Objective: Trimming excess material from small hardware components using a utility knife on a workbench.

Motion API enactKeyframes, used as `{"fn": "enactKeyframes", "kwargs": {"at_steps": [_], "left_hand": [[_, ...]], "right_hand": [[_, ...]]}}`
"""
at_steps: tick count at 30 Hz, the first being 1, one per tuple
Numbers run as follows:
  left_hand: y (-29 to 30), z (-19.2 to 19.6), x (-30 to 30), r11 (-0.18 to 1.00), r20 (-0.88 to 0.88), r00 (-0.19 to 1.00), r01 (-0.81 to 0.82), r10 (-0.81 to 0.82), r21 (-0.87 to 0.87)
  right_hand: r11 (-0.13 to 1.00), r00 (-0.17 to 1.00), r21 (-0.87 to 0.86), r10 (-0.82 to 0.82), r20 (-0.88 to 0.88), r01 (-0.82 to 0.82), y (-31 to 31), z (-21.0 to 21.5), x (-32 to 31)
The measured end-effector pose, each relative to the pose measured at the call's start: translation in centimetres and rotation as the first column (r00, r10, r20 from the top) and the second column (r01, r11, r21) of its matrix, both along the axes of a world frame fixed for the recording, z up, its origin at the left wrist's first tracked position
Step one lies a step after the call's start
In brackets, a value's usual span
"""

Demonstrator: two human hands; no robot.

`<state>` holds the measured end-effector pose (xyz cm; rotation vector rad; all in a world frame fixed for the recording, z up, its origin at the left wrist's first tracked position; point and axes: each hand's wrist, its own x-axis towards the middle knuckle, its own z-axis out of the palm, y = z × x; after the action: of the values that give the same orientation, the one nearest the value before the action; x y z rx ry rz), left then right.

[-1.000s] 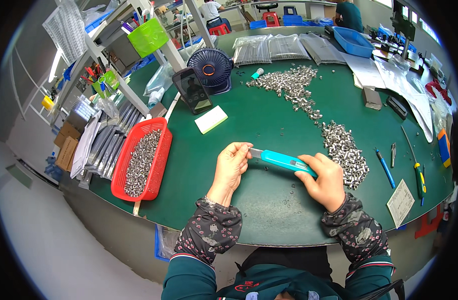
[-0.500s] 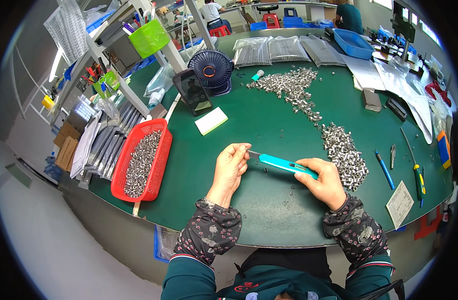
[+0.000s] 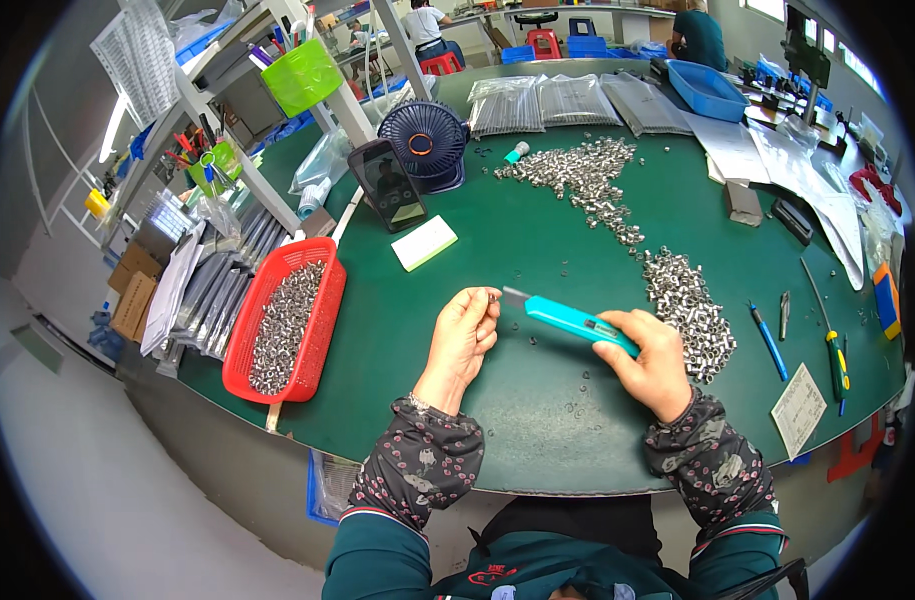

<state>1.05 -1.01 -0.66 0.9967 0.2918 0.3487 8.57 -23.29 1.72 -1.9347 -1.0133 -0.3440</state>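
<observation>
Only one view here, from the fisheye cam on my head, left of the pair. It looks steeply down at the green table [image 3: 537,250] from close range, my forearms coming in from the bottom edge. Straight edges bend near the rim, corners go black.

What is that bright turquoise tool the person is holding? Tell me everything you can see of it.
The turquoise utility knife is a slim, straight cutter with what looks like a plastic body and a short grey blade out at its left tip. It lies nearly level, tilted slightly down to the right, above the green table. The right hand grips its rear end; the blade tip meets a tiny part pinched in the left hand.
</observation>
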Motion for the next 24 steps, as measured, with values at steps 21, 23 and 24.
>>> {"fn": "enactKeyframes", "kwargs": {"at_steps": [21, 23, 24], "left_hand": [[0.0, -0.1, -0.1, 0.999, -0.053, 0.998, 0.018, -0.016, 0.039], [0.0, -0.1, 0.0, 1.000, -0.051, 0.999, 0.010, -0.009, 0.024], [0.0, 0.0, -0.1, 1.000, -0.048, 0.999, 0.016, -0.015, 0.024]], "right_hand": [[0.999, 0.984, 0.003, -0.043, 0.173, 0.043, 0.1, 0.5, -0.5], [0.999, 0.991, 0.009, -0.048, 0.127, 0.047, -0.1, 0.5, -0.1], [1.000, 0.993, 0.004, -0.029, 0.117, 0.029, -0.1, 0.4, 0.0]]}}
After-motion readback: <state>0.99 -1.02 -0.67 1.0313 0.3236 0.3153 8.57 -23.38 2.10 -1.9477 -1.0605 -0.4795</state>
